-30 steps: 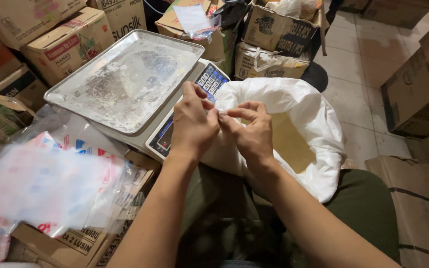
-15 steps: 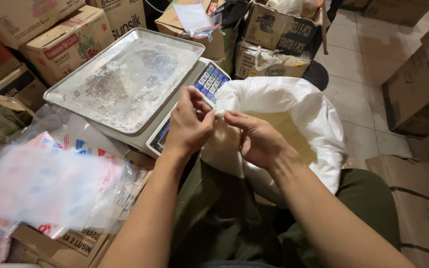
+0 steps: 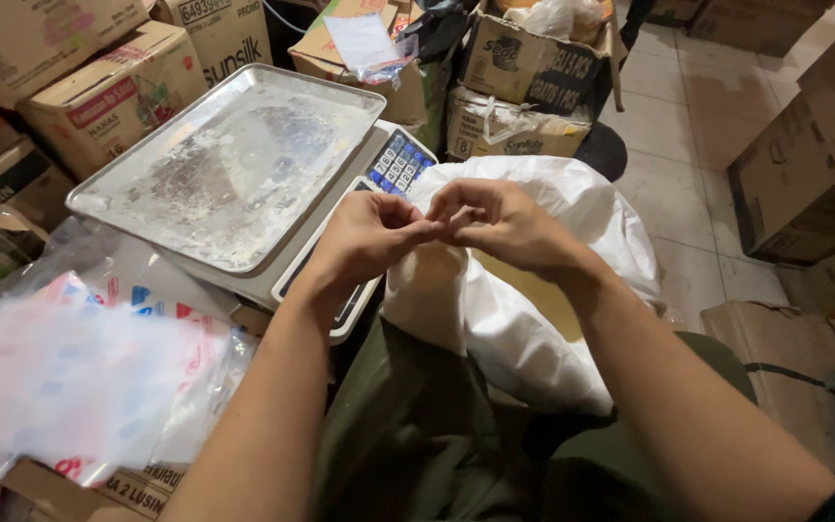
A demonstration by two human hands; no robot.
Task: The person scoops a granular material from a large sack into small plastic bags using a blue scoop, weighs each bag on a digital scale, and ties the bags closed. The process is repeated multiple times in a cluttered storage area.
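My left hand (image 3: pixel 369 237) and my right hand (image 3: pixel 504 222) meet fingertip to fingertip above my lap, pinching the neck of a small clear bag (image 3: pixel 427 290) filled with pale powder. The bag hangs just under my fingers, in front of a large open white sack (image 3: pixel 572 208) with yellowish powder inside. What my fingertips do at the bag's neck is hidden by the fingers themselves. To the left of my left hand stands a digital scale (image 3: pixel 393 164) with a wide metal tray (image 3: pixel 234 159) dusted with white powder.
A stack of clear printed plastic bags (image 3: pixel 79 387) lies on a box at the lower left. Cardboard boxes (image 3: pixel 524 77) crowd the back and the right side (image 3: pixel 804 164). A tiled floor (image 3: pixel 688 126) shows at the upper right.
My hands have lifted a little and drawn closer, the fingertips now pressed together. My right hand has turned so that its back faces up.
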